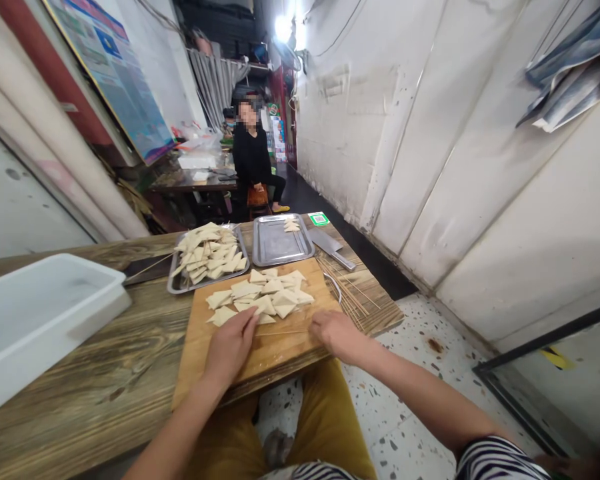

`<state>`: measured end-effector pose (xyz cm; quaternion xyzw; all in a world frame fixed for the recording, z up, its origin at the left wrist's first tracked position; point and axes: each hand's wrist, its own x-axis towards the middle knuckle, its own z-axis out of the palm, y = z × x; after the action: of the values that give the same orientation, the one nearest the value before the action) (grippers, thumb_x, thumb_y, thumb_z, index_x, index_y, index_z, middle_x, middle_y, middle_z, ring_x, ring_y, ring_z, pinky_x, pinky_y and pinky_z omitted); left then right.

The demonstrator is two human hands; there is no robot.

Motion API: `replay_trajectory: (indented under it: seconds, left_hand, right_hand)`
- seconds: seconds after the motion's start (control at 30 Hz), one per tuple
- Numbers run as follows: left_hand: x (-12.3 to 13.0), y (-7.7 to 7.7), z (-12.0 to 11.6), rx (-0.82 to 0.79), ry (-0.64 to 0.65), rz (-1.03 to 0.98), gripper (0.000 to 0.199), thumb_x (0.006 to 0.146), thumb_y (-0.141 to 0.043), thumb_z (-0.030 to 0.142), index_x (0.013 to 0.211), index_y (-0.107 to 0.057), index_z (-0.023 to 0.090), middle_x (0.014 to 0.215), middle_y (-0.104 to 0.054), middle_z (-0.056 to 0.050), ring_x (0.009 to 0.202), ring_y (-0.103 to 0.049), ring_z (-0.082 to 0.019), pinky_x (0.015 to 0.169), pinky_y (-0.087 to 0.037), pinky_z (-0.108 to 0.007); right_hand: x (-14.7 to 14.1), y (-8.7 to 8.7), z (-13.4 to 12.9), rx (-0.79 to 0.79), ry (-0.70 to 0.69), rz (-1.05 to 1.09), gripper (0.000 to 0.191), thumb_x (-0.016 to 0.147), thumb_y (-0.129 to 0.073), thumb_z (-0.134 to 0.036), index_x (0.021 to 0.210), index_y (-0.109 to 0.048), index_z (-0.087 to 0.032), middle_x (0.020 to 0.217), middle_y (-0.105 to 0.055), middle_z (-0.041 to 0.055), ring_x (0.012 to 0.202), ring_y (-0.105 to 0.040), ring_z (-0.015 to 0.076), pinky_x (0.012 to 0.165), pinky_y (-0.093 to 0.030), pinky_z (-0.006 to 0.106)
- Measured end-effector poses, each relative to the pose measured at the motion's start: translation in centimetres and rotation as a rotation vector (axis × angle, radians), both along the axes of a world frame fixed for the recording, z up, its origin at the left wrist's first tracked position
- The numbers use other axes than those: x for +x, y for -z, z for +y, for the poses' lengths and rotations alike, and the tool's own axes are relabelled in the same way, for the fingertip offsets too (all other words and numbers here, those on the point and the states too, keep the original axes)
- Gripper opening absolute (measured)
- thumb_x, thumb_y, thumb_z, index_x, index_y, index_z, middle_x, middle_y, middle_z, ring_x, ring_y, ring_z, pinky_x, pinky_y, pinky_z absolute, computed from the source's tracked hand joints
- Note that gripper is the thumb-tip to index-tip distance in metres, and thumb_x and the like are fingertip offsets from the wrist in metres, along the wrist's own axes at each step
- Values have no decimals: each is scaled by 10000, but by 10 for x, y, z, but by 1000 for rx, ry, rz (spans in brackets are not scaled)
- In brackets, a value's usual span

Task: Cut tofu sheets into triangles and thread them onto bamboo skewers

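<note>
Pale triangular slices that look like tofu (275,287) lie in a loose pile on a wooden cutting board (200,360). At the near edge of that pile, my left hand (233,340) has its thumb and fingers pinched on one tofu slice. My right hand (337,333) is closed around the right end of a thin bamboo skewer (285,332), at the board's right side. The skewer points left across the board toward my left hand, its tip bare as far as I can see.
Behind the board stand a metal tray heaped with skewered slices (211,250) and a tray with a few slices (280,250). A cleaver (333,247) and loose skewers (353,290) lie right; a white tub (55,313) stands left. A person (253,153) sits beyond.
</note>
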<state>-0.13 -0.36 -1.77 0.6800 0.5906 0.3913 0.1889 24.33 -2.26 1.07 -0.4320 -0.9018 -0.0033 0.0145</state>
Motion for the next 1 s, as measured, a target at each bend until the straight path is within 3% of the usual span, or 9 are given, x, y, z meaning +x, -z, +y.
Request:
replay_trajectory:
  seconds: [0.13, 0.23, 0.33, 0.43, 0.53, 0.63, 0.7, 0.87, 1.0]
  left_hand:
    - [-9, -4, 1, -257, -200, -625, 233, 738, -619, 237, 962, -619, 174, 811, -694, -85, 838, -650, -226, 807, -489, -354]
    - [-15, -9, 2, -406, -180, -1125, 208, 773, -548, 87, 974, -547, 138, 740, -674, -71, 733, -669, -176, 729, -534, -331]
    - [-23, -15, 1, -446, -166, -1340, 134, 783, -501, 16, 851, -544, 123, 760, -667, -81, 732, -665, -156, 700, -551, -296]
    - [-33, -16, 1, -428, -161, -1386, 113, 785, -516, 24, 814, -575, 115, 689, -640, -45, 617, -630, -107, 580, -542, -209]
    - [-39, -12, -2, -401, -163, -1354, 112, 754, -580, 45, 833, -609, 119, 654, -617, -6, 529, -578, -65, 499, -510, -156]
    - [-38, -10, -6, -353, -189, -1247, 240, 723, -634, 84, 957, -621, 132, 802, -663, -35, 646, -637, -103, 609, -558, -218]
    - [-36, -10, -8, -354, -166, -1185, 351, 710, -660, 127, 1056, -600, 136, 895, -674, -64, 768, -663, -158, 702, -568, -285]
    - [-34, -14, -12, -389, -48, -1167, 567, 676, -699, 189, 1213, -517, 159, 1000, -672, -78, 900, -647, -178, 819, -528, -305]
    - [-36, -17, -14, -391, -8, -1067, 675, 640, -735, 243, 1259, -480, 162, 922, -698, -70, 747, -646, -121, 708, -521, -219]
  right_hand:
    - [-20, 4, 0, 33, -13, -52, 105, 820, -503, -64, 812, -604, -94, 844, -606, 118, 784, -535, 219, 648, -375, 310]
    - [-22, 0, 0, 39, 11, -62, 114, 786, -498, -21, 796, -587, -91, 812, -603, 124, 743, -539, 211, 606, -368, 294]
    - [-12, -9, -7, 41, 51, -34, 134, 776, -476, -14, 824, -555, -111, 781, -595, 93, 693, -537, 185, 587, -362, 271]
    - [4, -14, -19, 34, 99, 22, 161, 747, -448, -11, 818, -507, -143, 755, -573, 46, 650, -523, 151, 570, -353, 239]
    - [17, -14, -31, -55, 213, 267, 163, 715, -447, -21, 771, -463, -174, 689, -525, -9, 594, -483, 119, 544, -332, 209]
    - [16, -10, -41, -197, 287, 584, 93, 814, -449, -119, 754, -478, -184, 630, -483, -35, 566, -456, 110, 538, -323, 203]
    - [8, -6, -46, -299, 270, 761, 179, 898, -405, -227, 770, -520, -181, 644, -483, -29, 600, -469, 112, 569, -342, 207]
    - [-21, 8, -54, -499, 261, 1033, 305, 940, -359, -336, 1066, -572, -157, 616, -448, -42, 586, -459, 107, 588, -369, 213]
    - [-37, 21, -56, -530, 238, 1057, 344, 941, -346, -293, 1199, -532, -163, 592, -448, -51, 558, -449, 102, 596, -381, 218]
